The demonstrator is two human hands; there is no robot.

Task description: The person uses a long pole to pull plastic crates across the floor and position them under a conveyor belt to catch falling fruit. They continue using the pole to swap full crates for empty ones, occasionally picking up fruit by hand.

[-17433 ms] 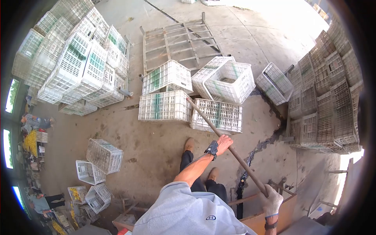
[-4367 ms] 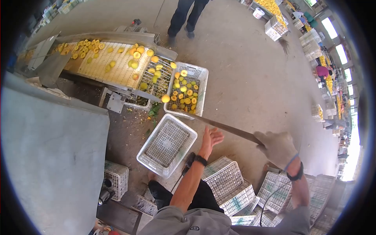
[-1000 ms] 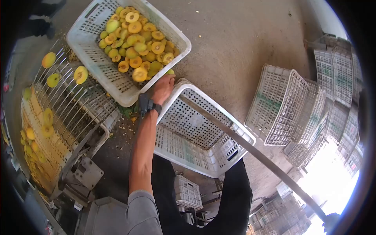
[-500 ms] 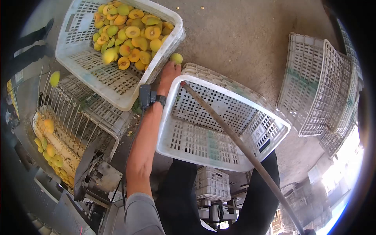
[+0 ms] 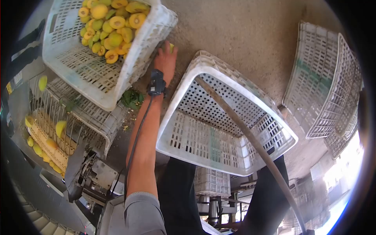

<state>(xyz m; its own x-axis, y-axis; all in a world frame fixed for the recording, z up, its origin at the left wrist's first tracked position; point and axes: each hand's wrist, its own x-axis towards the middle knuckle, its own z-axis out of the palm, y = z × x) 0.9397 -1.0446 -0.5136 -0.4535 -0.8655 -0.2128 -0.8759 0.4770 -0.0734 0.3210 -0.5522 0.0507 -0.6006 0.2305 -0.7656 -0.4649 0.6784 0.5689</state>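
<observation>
My left hand (image 5: 166, 62), with a black device strapped to the wrist, reaches down between two white plastic crates. Its fingers close around a yellow-green peach (image 5: 171, 47), mostly covered by them, low by the ground. To the left, a white crate (image 5: 135, 68) holds many yellow-orange peach halves (image 5: 113, 31). Close to my forearm on the right stands another white crate (image 5: 231, 169) with no fruit visible inside. A long wooden pole (image 5: 250, 137) slants from that crate's far left corner toward the lower right. My right hand is not in view.
Left, fruit drops past metal bars (image 5: 51, 105) over a chute (image 5: 49, 147) of a machine. Nested white crates (image 5: 313, 82) stand at right. Green leaves (image 5: 132, 98) lie on the floor. Another crate (image 5: 211, 182) shows between my legs. Someone's dark-clothed legs (image 5: 23, 55) are far left.
My left hand has moved forward from the crate's corner and closed over the peach. The gap between the two crates looks wider, and the view has shifted slightly.
</observation>
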